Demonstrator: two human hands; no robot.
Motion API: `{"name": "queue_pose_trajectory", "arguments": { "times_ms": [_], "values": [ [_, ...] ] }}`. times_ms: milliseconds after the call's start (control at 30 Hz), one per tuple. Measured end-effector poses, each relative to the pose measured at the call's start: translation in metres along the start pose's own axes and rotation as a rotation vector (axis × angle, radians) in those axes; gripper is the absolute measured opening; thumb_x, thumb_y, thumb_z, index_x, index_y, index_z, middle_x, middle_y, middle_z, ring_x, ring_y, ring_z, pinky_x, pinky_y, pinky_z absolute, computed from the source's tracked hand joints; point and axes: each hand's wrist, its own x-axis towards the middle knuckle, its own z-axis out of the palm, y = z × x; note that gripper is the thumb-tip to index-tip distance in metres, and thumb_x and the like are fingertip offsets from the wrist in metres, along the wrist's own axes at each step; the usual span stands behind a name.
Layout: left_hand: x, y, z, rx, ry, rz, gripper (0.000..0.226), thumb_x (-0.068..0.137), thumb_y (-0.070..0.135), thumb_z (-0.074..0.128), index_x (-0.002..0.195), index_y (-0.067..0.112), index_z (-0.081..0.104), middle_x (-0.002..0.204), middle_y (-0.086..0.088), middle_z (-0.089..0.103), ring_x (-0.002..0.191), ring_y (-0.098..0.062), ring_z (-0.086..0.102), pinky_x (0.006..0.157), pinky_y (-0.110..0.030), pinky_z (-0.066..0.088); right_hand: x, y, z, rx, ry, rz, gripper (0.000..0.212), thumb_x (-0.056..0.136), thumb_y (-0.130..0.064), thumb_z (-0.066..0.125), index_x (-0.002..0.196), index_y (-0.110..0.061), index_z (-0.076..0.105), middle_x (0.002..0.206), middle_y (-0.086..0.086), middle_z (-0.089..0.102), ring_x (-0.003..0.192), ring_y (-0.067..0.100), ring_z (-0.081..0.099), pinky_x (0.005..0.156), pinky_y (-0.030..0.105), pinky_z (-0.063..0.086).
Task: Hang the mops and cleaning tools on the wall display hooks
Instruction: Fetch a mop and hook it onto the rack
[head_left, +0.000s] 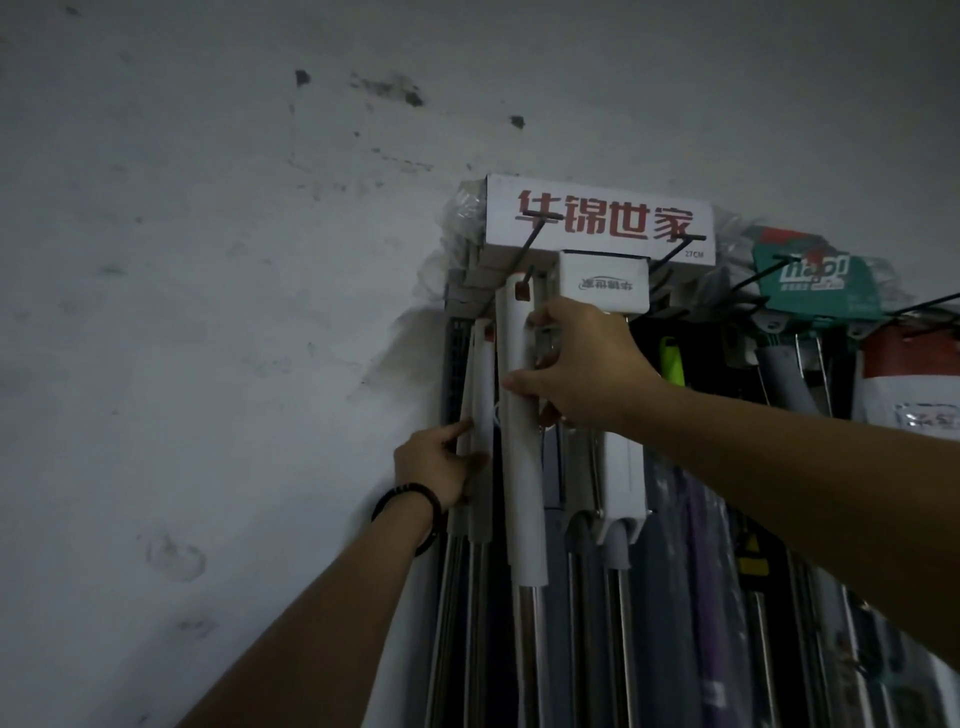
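Note:
A mop with a long white handle grip (522, 467) and a steel pole hangs at the tip of a dark wall hook (527, 278). My right hand (582, 369) is shut on the upper part of that grip. To its left, a second white-handled mop (480, 400) hangs further back, against the wall. My left hand (436, 462), with a dark bracelet on the wrist, grips this second handle near its middle. Above both sits a white box (597, 218) with red characters, hung on hooks.
A white mop head (602, 283) and more steel-poled mops (618, 571) hang just right of my right hand. A green package (815, 283) and a red and white pack (909, 364) hang further right. A stained white wall (208, 312) fills the left.

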Motion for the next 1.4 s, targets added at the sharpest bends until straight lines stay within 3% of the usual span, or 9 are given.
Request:
{"name": "queue_pose_trajectory", "arguments": {
  "times_ms": [67, 200, 333, 500, 700, 900, 1100, 1267, 1400],
  "values": [
    [-0.005, -0.001, -0.001, -0.015, 0.081, 0.047, 0.041, 0.087, 0.022, 0.073, 0.126, 0.034, 0.073, 0.083, -0.003, 0.076, 0.08, -0.024, 0.074, 0.076, -0.04, 0.066, 0.0, 0.0, 0.001, -0.017, 0.005, 0.006, 0.064, 0.077, -0.034, 0.094, 0.129, -0.025, 0.057, 0.11, 0.005, 0.067, 0.088, 0.027, 0.074, 0.066, 0.042, 0.068],
    [-0.022, 0.021, -0.002, -0.211, -0.024, 0.109, 0.027, 0.097, 0.033, 0.064, 0.122, 0.034, 0.072, 0.099, 0.001, 0.078, 0.089, -0.019, 0.075, 0.072, -0.043, 0.067, -0.001, -0.001, 0.001, -0.047, 0.01, 0.003, 0.062, 0.078, -0.033, 0.094, 0.127, -0.024, 0.057, 0.105, 0.006, 0.068, 0.086, 0.026, 0.072, 0.07, 0.044, 0.067],
    [-0.029, 0.031, -0.005, -0.234, -0.256, 0.09, 0.055, 0.091, 0.023, 0.061, 0.145, 0.029, 0.056, 0.107, -0.012, 0.078, 0.102, -0.033, 0.074, 0.091, -0.052, 0.061, -0.002, -0.005, -0.001, -0.048, 0.001, -0.001, 0.061, 0.08, -0.031, 0.093, 0.128, -0.022, 0.057, 0.108, 0.004, 0.066, 0.089, 0.026, 0.072, 0.072, 0.044, 0.067],
    [-0.034, 0.033, -0.004, -0.21, -0.293, 0.041, 0.064, 0.091, 0.01, 0.065, 0.151, 0.027, 0.047, 0.103, -0.013, 0.078, 0.087, -0.029, 0.076, 0.086, -0.048, 0.064, -0.001, -0.007, -0.003, -0.056, -0.021, 0.015, 0.061, 0.079, -0.031, 0.093, 0.127, -0.021, 0.057, 0.108, 0.006, 0.068, 0.087, 0.028, 0.073, 0.075, 0.048, 0.067],
    [-0.022, 0.025, 0.001, -0.167, -0.264, -0.05, 0.084, 0.071, 0.035, 0.076, 0.15, 0.03, 0.048, 0.118, -0.012, 0.075, 0.096, -0.029, 0.077, 0.083, -0.052, 0.064, 0.003, -0.012, -0.006, -0.024, -0.034, 0.062, 0.059, 0.078, -0.024, 0.095, 0.118, -0.024, 0.051, 0.102, 0.008, 0.066, 0.068, 0.025, 0.074, 0.044, 0.027, 0.059],
    [-0.009, 0.016, 0.009, -0.157, -0.162, -0.13, 0.068, 0.073, 0.035, 0.082, 0.137, 0.027, 0.061, 0.112, -0.009, 0.076, 0.09, -0.031, 0.077, 0.072, -0.05, 0.066, 0.002, -0.012, -0.006, 0.003, -0.051, 0.06, 0.055, 0.08, -0.021, 0.093, 0.117, -0.022, 0.052, 0.104, 0.004, 0.06, 0.066, 0.023, 0.073, 0.04, 0.023, 0.054],
    [-0.014, 0.021, 0.008, -0.053, 0.068, -0.071, 0.02, 0.063, 0.03, 0.08, 0.083, 0.026, 0.081, 0.09, -0.001, 0.079, 0.082, -0.026, 0.076, 0.071, -0.044, 0.066, 0.0, -0.013, -0.008, 0.055, -0.077, 0.066, 0.053, 0.082, -0.015, 0.092, 0.118, -0.017, 0.053, 0.095, 0.012, 0.066, 0.049, 0.018, 0.071, 0.04, 0.027, 0.056],
    [-0.05, 0.049, 0.004, -0.248, -0.035, 0.009, 0.028, 0.1, 0.037, 0.059, 0.096, 0.016, 0.078, 0.092, -0.011, 0.078, 0.075, -0.023, 0.075, 0.067, -0.038, 0.065, 0.003, -0.014, -0.005, 0.083, -0.061, 0.078, 0.053, 0.08, -0.01, 0.092, 0.12, -0.012, 0.057, 0.09, 0.015, 0.07, 0.059, 0.032, 0.077, 0.054, 0.047, 0.066],
    [-0.074, 0.058, -0.007, -0.354, -0.207, 0.032, 0.023, 0.098, 0.042, 0.066, 0.105, 0.022, 0.074, 0.091, -0.007, 0.078, 0.079, -0.019, 0.074, 0.073, -0.039, 0.061, 0.01, -0.011, 0.006, 0.012, -0.019, 0.065, 0.052, 0.077, -0.014, 0.094, 0.117, -0.013, 0.06, 0.094, 0.013, 0.071, 0.065, 0.028, 0.078, 0.06, 0.043, 0.067]
  ]
}}
